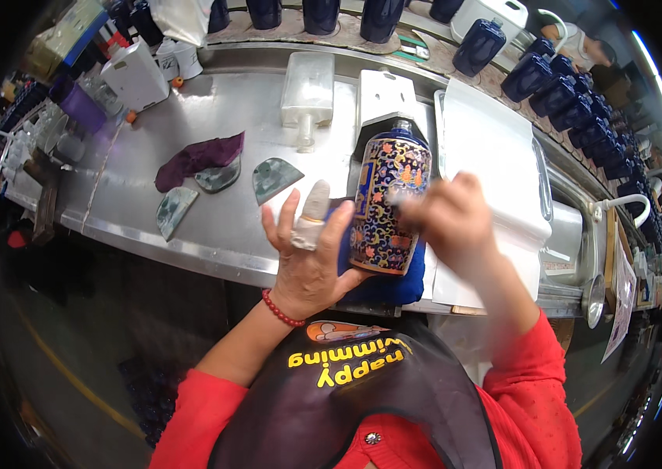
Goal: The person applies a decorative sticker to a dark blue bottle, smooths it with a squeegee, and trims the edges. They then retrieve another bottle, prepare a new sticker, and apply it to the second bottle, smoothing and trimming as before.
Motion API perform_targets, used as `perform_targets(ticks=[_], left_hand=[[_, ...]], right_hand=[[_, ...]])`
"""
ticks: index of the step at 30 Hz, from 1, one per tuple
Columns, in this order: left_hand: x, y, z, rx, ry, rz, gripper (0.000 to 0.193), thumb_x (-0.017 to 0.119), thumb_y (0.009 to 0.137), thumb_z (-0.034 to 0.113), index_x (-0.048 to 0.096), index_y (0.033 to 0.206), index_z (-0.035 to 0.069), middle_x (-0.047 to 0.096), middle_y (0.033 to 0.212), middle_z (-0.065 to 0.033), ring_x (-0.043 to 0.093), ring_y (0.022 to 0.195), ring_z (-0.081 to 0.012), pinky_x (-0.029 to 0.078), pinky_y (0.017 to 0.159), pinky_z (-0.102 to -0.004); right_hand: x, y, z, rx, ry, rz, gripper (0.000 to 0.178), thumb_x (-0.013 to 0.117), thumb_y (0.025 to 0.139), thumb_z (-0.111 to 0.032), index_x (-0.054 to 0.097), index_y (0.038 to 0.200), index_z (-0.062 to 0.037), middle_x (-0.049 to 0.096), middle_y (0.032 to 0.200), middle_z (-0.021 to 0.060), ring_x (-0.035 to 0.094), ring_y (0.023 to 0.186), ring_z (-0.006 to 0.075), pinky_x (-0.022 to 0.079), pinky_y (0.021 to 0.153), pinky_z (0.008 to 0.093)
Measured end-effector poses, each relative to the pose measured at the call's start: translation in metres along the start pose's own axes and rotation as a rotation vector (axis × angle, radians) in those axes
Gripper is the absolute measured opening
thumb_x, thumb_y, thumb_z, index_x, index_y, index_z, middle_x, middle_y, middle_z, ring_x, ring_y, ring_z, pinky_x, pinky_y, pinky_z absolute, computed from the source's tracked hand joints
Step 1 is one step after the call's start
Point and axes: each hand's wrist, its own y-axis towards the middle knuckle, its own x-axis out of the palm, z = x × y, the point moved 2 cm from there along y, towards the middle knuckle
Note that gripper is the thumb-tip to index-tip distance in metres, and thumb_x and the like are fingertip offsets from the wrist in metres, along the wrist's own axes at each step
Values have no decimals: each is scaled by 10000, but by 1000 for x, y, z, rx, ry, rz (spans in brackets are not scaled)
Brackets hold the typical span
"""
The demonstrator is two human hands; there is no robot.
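1. The left hand was spread, not clasped, its thumb against the patterned bottle's lower corner and forefinger beside its edge, seemingly to steady it.
2. The right hand was blurred, fingers curled over the bottle's face; whether it gripped anything could not be told.
3. The patterned bottle lay neck-away before the person, a blue cloth under its base, presumably as cushioning.
4. Green half-round plates and a purple cloth lay leftward, probably for easy reach.
5. White sheets lay rightward; dark blue bottles stood beyond.
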Motion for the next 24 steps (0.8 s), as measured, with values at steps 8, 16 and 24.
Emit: perform_targets(ticks=[8,16,24], left_hand=[[-2,-4,3,-67,8,-140,951,839,720,575,456,1448,97,424,1492,-225,237,1455,-433,13,1172,-653],[-2,-2,13,36,36,-93,874,822,746,550,485,1425,114,471,1448,-192,277,1426,-400,19,1173,-643],[6,-3,8,-65,-33,-180,907,738,793,669,480,1412,59,525,1361,-158,330,1394,-371,45,1167,-652]], right_hand=[[-2,13,33,202,-168,206,164,747,825,-131,703,982,-147,610,739,-4,588,670,167,427,654,351],[2,0,44,726,326,321,133,793,813,-92,697,903,-74,630,761,50,635,687,235,502,671,361],[5,-2,35,1053,1112,-45,199,822,792,-123,741,974,-107,600,730,24,601,700,186,442,749,358]])
